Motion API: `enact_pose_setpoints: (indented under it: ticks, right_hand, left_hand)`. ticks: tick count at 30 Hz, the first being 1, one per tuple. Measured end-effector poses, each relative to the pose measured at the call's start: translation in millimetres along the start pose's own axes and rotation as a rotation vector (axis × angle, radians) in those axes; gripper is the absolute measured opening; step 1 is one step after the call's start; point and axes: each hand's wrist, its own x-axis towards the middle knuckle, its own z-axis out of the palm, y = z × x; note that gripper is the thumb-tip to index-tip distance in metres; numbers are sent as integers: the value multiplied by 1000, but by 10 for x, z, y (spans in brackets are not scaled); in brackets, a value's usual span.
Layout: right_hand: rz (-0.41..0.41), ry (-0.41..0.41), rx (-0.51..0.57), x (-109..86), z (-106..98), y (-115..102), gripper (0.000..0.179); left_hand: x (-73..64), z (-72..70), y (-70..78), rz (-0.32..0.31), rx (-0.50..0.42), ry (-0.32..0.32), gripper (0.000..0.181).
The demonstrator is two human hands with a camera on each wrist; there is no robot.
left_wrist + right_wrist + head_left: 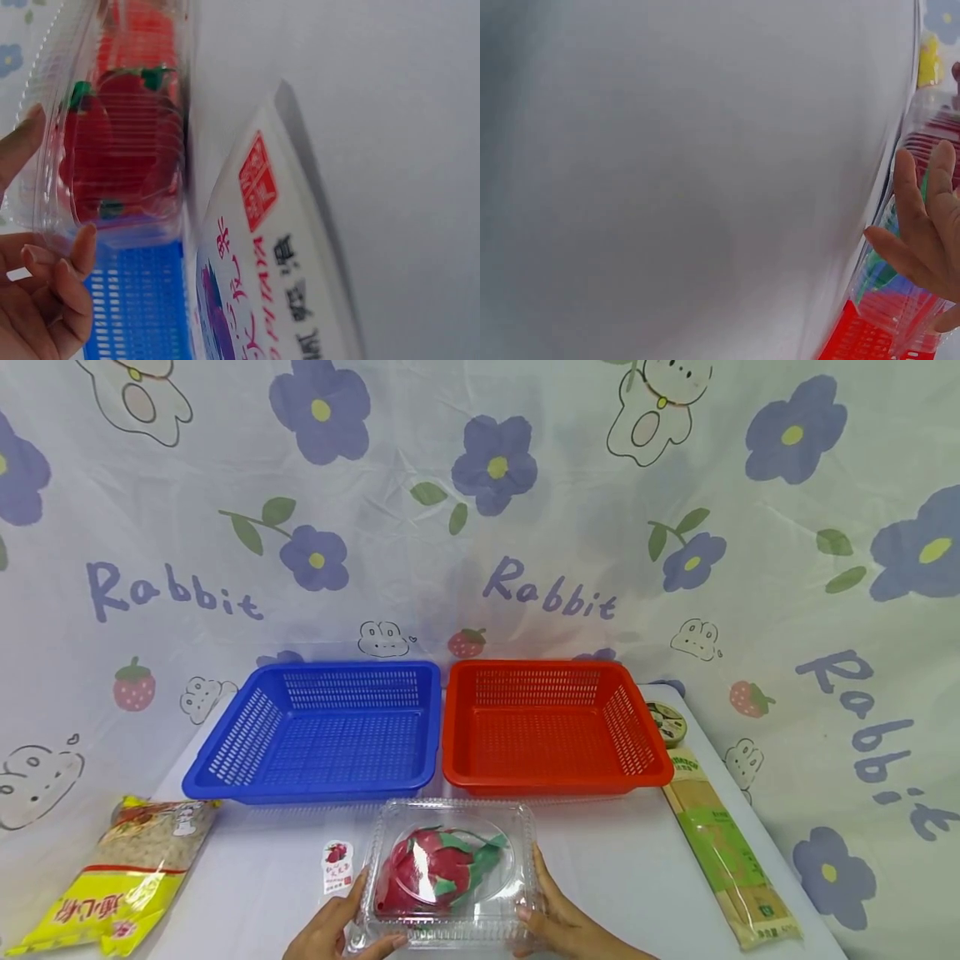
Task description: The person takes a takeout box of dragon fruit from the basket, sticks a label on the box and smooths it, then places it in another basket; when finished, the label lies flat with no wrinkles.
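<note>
A clear plastic clamshell box (487, 897) with its lid down is at the front middle of the table in the head view. Inside lies a red dragon fruit (431, 867) with green scales. My left hand (335, 928) grips the box's left side, its thumb along the front rim. On the right side my right hand (561, 920) holds the box, thumb near the front corner and fingers along the wall. The left wrist view shows the left fingertips (86, 247) at the rim. A white card (337, 867) with a dragon fruit picture lies left of the box.
Behind the box stand a blue basket (311, 792) and a red basket (558, 779), side by side. A yellow food bag (123, 877) lies at left. Along the right edge are a long noodle pack (731, 852) and a round tin (666, 724). Printed cloth hangs behind.
</note>
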Motion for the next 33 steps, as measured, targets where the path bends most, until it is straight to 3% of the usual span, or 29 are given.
enact_pose_setpoints:
  ticks: [5, 11, 14, 16, 21, 23, 25, 30, 33]
  right_hand:
    - [30, 23, -12, -18, 1, -15, 81]
    - [41, 57, -58, -34, -25, 3, 79]
    - [65, 83, -71, -46, -46, 19, 78]
    - [84, 97, -75, -53, -55, 29, 78]
    - [95, 98, -51, -68, -44, 38, 77]
    - [92, 91, -45, -71, -41, 38, 77]
    - [91, 89, -52, -70, -45, 38, 77]
    - [72, 82, -80, -64, -65, 48, 79]
    - [71, 81, -88, -59, -70, 50, 79]
  left_hand:
    - [15, -3, -11, -14, 2, -38, 104]
    - [47, -22, -52, -58, -10, -151, 105]
    - [33, -15, -64, -23, -1, -138, 105]
    - [16, 8, -84, 50, 4, -81, 104]
    - [29, 124, -223, 377, -21, 137, 109]
    - [34, 148, -250, 451, -15, 190, 111]
    - [14, 142, -230, 433, 0, 198, 109]
    - [-66, 123, -134, 301, 38, 198, 101]
    - [-84, 102, -103, 274, 52, 193, 99]
